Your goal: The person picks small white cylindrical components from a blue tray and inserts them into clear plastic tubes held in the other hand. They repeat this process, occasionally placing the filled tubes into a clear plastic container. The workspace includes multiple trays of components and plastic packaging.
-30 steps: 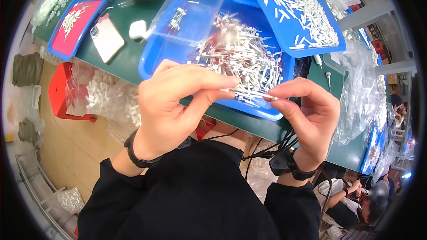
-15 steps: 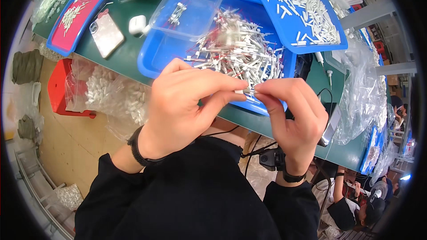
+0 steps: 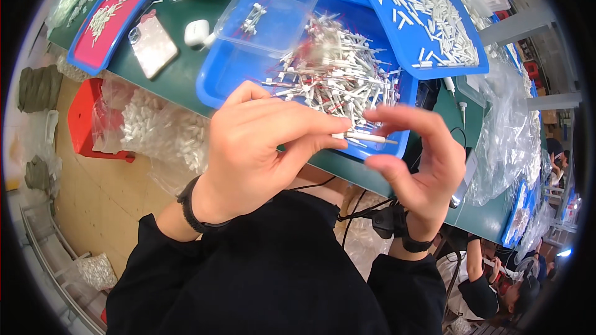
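My left hand [image 3: 254,149] pinches a slim white tube-like piece [image 3: 369,138] between thumb and forefinger; its thin end points to the right. Close to that end, my right hand [image 3: 425,164] has its thumb and fingers spread, apparently with nothing between them. Both hands are over the near edge of a large blue tray [image 3: 214,80]. In this tray lies a heap of white tubular parts [image 3: 347,77] with thin stems and some red strands. A clear plastic box [image 3: 288,12] with a few of these parts rests across the tray's far left corner.
Another blue tray [image 3: 406,65] of short white tubes overlaps at the upper right. To the left are a phone [image 3: 153,46], a white earbud case [image 3: 197,33] and a pink-bottomed blue tray [image 3: 121,34]. Below the green table, a bag [image 3: 149,124] of white pieces sits on a red stool [image 3: 87,121].
My right hand has let go of the piece, opened and drawn back to the right. My left hand keeps its pinch, and more of the white piece now shows.
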Tool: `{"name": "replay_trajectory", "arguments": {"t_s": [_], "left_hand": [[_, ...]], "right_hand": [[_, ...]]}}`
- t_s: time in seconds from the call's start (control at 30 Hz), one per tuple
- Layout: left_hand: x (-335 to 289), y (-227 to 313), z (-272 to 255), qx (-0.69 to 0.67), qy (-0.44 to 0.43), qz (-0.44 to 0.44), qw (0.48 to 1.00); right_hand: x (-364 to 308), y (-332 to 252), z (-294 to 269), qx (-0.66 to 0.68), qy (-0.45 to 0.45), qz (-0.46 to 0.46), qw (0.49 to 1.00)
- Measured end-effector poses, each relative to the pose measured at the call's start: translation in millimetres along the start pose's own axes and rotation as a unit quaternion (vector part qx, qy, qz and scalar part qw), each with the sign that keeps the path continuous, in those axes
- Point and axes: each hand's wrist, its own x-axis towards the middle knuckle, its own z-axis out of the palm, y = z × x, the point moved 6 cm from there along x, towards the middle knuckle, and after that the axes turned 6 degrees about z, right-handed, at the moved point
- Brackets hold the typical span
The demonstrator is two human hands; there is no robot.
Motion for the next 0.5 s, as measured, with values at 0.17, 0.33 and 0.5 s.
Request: {"name": "replay_trajectory", "arguments": {"t_s": [0.17,0.33,0.5], "left_hand": [[1.8,1.1,2.5,-0.001,0.014,0.012,1.000],[4.0,-11.4,8.5,0.020,0.014,0.021,0.999],[27.7,-45.4,19.4,0.131,0.089,0.045,0.986]], "right_hand": [[-4.8,9.6,1.2,-0.043,-0.014,-0.032,0.998],[0.4,19.1,4.8,-0.054,-0.018,-0.005,0.998],[36.4,54.2,-38.9,-0.034,0.133,0.081,0.987]]}}
